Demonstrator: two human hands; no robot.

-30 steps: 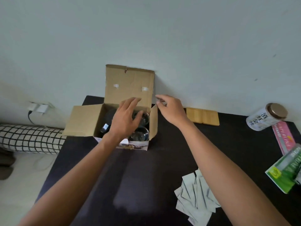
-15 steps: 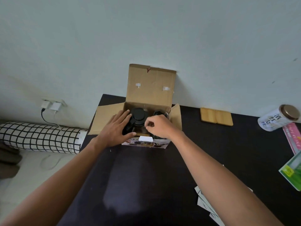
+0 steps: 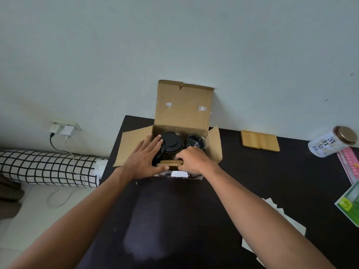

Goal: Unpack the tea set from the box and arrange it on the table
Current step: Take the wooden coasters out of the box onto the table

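In the open corrugated cardboard box (image 3: 184, 111) on the matte black table (image 3: 252, 181), one black-lidded round teapot (image 3: 172, 142), one glass cup (image 3: 195, 140); left hand (image 3: 143, 160) flat, fingers spread, right hand (image 3: 191, 159) fingers pinching round wooden coasters (image 3: 170, 164).
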